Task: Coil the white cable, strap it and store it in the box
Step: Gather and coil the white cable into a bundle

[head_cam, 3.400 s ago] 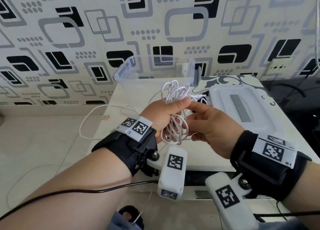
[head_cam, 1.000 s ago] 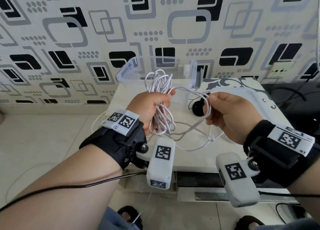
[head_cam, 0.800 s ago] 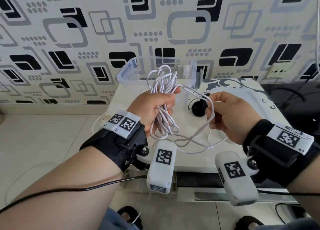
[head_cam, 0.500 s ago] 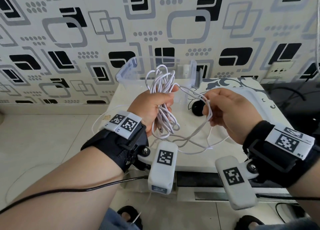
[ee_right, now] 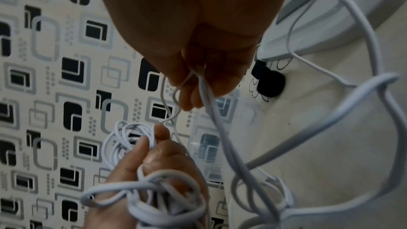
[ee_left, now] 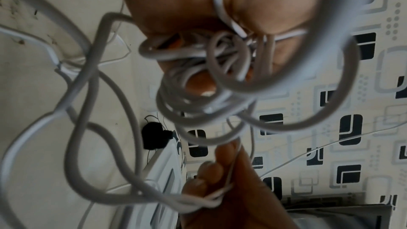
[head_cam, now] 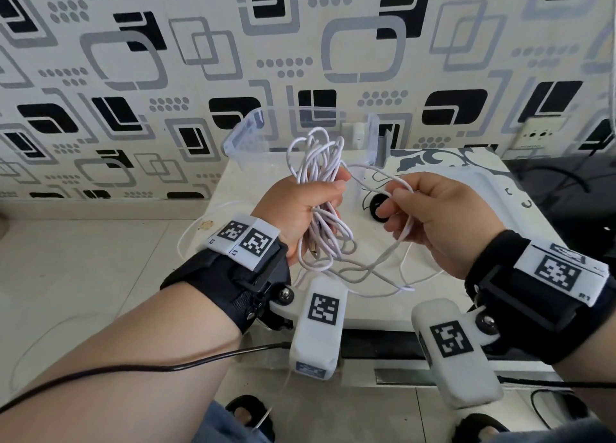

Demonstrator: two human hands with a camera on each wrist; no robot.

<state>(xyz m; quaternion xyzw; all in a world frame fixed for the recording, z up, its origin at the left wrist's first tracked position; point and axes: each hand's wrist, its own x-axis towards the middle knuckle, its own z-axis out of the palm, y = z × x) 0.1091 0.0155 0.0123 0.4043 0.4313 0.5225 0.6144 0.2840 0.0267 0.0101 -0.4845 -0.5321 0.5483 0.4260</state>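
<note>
My left hand grips a bundle of white cable upright above the white table, loops sticking out above and below the fist. Beside it, my right hand pinches a loose strand that arcs from the bundle and droops onto the table. The left wrist view shows the cable wound around the fingers. In the right wrist view the strand runs out of the pinch. A black strap lies on the table behind the hands. The clear box stands open at the back.
A white lid lies flat on the table to the right of the box. A stretch of cable hangs past the table's left edge over the tiled floor. A dark surface with black wires adjoins on the right; the patterned wall is close behind.
Since the earliest frame both hands rose and parted, and the right hand took a loose loop. Over the last second it drifted slightly toward the bundle.
</note>
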